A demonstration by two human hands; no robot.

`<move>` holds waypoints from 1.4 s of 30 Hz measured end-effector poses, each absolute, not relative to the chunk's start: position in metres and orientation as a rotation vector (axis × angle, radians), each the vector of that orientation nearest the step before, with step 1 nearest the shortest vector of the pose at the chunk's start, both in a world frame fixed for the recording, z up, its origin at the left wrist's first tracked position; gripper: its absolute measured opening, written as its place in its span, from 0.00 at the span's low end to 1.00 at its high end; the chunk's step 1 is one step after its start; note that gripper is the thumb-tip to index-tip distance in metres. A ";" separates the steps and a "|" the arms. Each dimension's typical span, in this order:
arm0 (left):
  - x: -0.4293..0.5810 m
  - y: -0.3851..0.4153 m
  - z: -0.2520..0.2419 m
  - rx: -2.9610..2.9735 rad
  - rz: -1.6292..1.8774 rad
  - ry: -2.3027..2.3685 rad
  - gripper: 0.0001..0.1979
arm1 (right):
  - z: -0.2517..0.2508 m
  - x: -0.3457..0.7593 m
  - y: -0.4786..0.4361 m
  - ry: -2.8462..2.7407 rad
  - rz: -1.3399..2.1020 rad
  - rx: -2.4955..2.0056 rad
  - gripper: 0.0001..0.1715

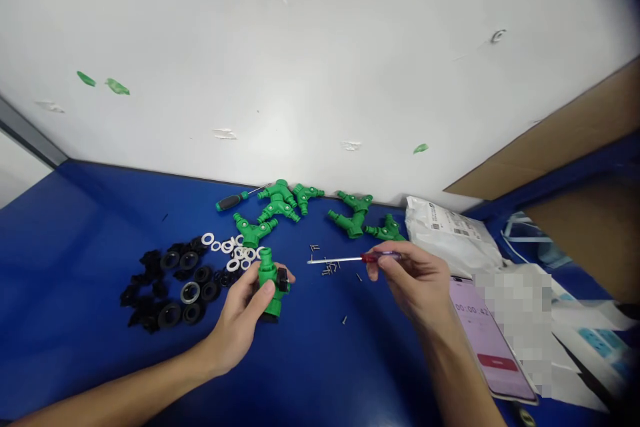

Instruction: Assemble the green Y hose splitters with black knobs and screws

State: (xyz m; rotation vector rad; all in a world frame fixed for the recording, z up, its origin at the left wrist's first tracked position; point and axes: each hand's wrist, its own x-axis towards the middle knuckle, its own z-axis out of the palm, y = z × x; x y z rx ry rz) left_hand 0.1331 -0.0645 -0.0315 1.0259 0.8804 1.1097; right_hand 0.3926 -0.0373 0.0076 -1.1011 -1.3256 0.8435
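Note:
My left hand (245, 310) is wrapped round a green plastic hose splitter (269, 273) with a black valve knob (283, 279) on its side. Its ribbed end points up and away from me. In my right hand (413, 277) is a screwdriver (373, 257) with a red and purple handle, its shaft pointing left. The tip hovers over or beside a scatter of small screws (327, 268); whether it touches one I cannot tell. A single screw (344, 320) lies closer to me.
Black rings and knobs (170, 259) and white washers (233, 265) lie at left. Several green splitters (350, 223) and a green-black screwdriver (232, 201) rest near the white wall (300, 80). A white package (450, 230) and a phone (493, 347) showing a timer are at right.

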 end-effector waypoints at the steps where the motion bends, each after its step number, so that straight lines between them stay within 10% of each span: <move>1: 0.134 -0.064 -0.033 0.975 1.106 0.834 0.16 | 0.008 0.391 -0.040 -1.370 0.795 -1.119 0.11; 42: 0.139 -0.069 -0.041 0.808 1.146 0.831 0.13 | 0.019 0.373 -0.055 -1.710 0.551 -0.956 0.13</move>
